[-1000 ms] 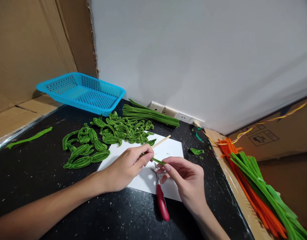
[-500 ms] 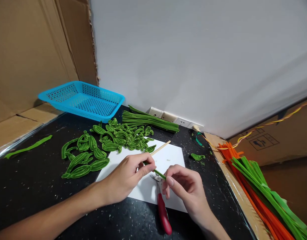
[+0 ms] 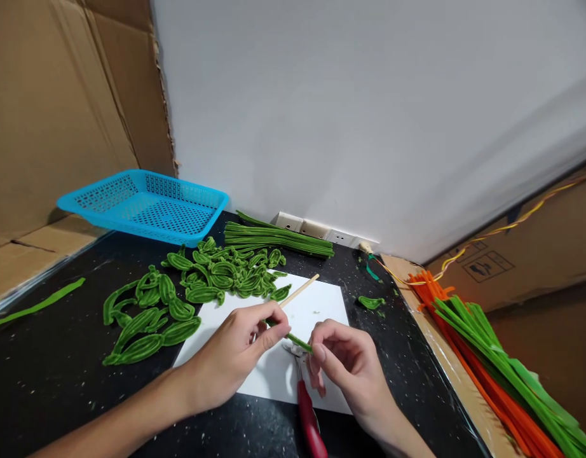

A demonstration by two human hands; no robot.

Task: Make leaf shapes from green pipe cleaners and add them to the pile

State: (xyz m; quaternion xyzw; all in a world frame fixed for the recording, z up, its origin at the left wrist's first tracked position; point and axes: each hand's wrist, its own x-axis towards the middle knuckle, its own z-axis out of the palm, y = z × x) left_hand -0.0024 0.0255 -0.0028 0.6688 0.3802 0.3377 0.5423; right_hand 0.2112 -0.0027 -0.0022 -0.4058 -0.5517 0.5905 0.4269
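My left hand [image 3: 236, 353] is closed around a thin wooden stick [image 3: 300, 289] and pinches one end of a green pipe cleaner [image 3: 297, 342]. My right hand [image 3: 343, 359] pinches the other end of that pipe cleaner with thumb and forefinger. Both hands hover over a white sheet of paper [image 3: 321, 305] on the black table [image 3: 59, 375]. Red-handled pliers [image 3: 308, 420] lie on the paper under my right hand. A heap of green leaf-shaped loops [image 3: 197, 280] lies to the left of the paper.
A blue mesh basket [image 3: 145, 203] stands at the back left beside cardboard. Straight green pipe cleaners [image 3: 278, 236] lie along the wall by sockets. Orange and green pipe cleaners [image 3: 493, 369] are stacked at the right. One loose leaf [image 3: 370, 301] lies right of the paper.
The view has tilted and shifted slightly, so everything sits lower and more to the left. My right hand's fingers have closed further over the green pipe cleaner's end; the left hand keeps its grip.
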